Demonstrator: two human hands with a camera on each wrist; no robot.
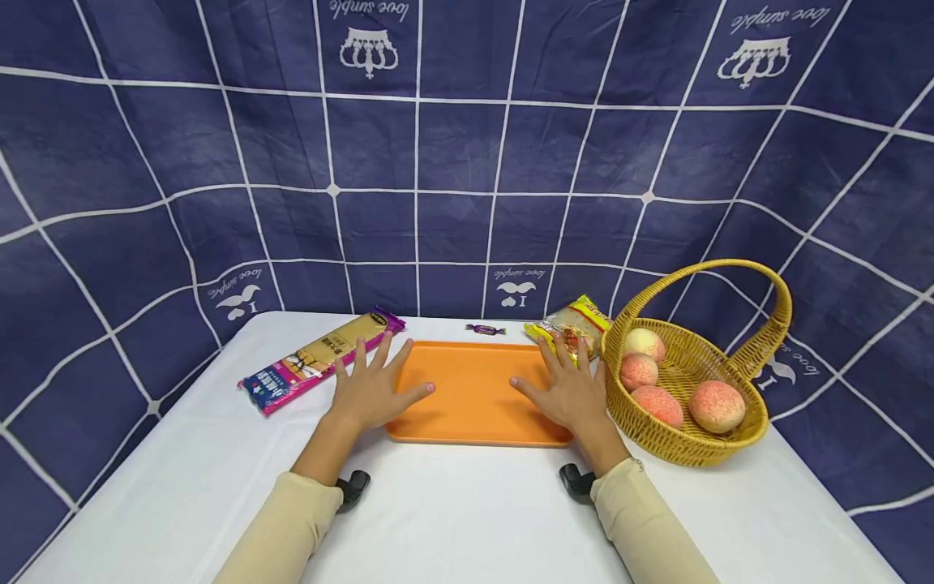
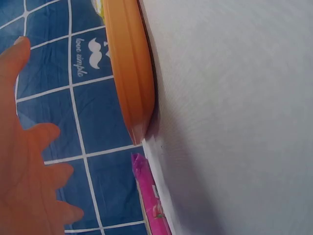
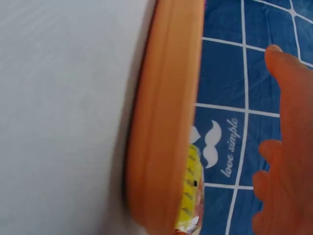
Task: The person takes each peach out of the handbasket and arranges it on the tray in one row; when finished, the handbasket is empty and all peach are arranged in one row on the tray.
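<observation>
An orange tray (image 1: 477,397) lies flat on the white table. Over its left end my left hand (image 1: 370,389) is spread, palm down, fingers apart and holding nothing. My right hand (image 1: 572,391) is spread the same way over the tray's right end. Both wrist views show a gap between each hand and the tray's side wall (image 2: 129,63). Left of the tray lies a long pink and blue noodle packet (image 1: 314,361), close to my left fingertips. Behind my right fingers sits a yellow-edged clear food packet (image 1: 572,324). A small purple wrapped candy (image 1: 485,329) lies behind the tray.
At the right stands a yellow wicker basket (image 1: 686,450) with a tall arched handle, holding several peaches (image 1: 717,405). A blue checked cloth (image 1: 460,154) hangs behind and beside the white table (image 1: 467,511).
</observation>
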